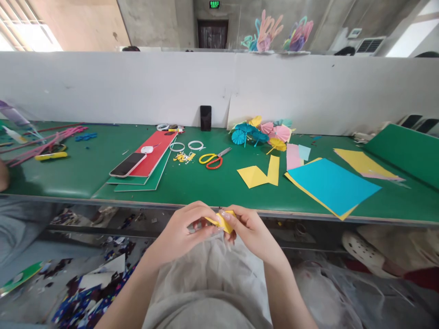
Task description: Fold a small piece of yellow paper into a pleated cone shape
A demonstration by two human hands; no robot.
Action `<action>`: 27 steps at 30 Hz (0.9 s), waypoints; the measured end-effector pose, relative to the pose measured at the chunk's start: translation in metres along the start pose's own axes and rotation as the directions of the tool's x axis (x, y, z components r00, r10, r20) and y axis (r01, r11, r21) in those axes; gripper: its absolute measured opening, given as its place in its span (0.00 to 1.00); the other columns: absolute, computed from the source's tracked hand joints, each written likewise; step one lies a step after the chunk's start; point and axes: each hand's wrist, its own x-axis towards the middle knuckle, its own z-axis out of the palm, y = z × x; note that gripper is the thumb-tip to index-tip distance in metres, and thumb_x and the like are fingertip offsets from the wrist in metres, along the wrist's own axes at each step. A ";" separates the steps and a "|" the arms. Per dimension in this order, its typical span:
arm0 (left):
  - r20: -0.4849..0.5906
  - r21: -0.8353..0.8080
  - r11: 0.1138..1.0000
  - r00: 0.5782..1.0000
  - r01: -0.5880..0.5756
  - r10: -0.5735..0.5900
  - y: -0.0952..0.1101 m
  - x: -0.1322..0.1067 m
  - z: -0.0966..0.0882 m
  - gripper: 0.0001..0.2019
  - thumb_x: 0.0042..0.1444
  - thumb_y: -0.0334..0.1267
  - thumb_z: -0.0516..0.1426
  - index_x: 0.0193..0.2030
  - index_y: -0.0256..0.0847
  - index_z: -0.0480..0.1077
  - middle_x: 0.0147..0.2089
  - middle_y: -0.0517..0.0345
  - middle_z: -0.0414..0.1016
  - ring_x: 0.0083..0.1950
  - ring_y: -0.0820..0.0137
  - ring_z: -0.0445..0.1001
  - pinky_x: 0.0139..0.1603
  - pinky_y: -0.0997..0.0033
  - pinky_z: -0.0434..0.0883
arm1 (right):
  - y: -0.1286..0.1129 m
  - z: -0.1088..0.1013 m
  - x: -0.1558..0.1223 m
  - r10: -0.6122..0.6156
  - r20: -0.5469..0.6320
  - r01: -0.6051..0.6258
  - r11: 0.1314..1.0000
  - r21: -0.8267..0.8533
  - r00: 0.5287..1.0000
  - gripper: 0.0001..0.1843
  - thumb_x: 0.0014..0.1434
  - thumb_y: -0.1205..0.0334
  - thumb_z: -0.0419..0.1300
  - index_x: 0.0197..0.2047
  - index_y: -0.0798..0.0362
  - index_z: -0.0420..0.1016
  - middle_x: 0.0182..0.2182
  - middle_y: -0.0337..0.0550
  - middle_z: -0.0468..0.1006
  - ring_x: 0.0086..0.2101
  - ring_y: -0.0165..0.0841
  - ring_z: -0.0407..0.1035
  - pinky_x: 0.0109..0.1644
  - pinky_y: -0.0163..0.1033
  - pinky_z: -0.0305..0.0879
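A small piece of folded yellow paper (pixel 227 224) is pinched between my two hands, just off the table's front edge and above my lap. My left hand (pixel 194 224) grips its left end with thumb and fingers. On its right part presses the thumb of my right hand (pixel 245 224), with the other fingers behind. Scissors (pixel 216 160) with yellow and orange handles lie beyond my hands on the green table (pixel 192 192). To the right are cut yellow paper pieces (pixel 254 176) and a stack of blue and yellow sheets (pixel 334 183).
Small paper umbrellas (pixel 255 135) cluster by the white partition (pixel 137 87), where a black phone (pixel 206 118) leans. Left of the scissors are yellow scraps (pixel 184 157), white rings (pixel 195 145), red and green boards (pixel 154 157) and another phone (pixel 128 164). A person's arm (pixel 3 176) shows far left.
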 end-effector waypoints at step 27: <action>-0.100 -0.357 0.924 0.979 0.133 -0.180 0.007 0.007 0.005 0.06 0.55 0.34 0.59 0.35 0.41 0.63 0.32 0.65 0.67 0.30 0.80 0.68 0.31 0.82 0.67 | -0.017 0.006 -0.007 0.037 0.055 -0.039 0.998 0.041 0.998 0.10 0.54 0.60 0.65 0.40 0.53 0.75 0.25 0.36 0.75 0.25 0.25 0.71 0.31 0.30 0.68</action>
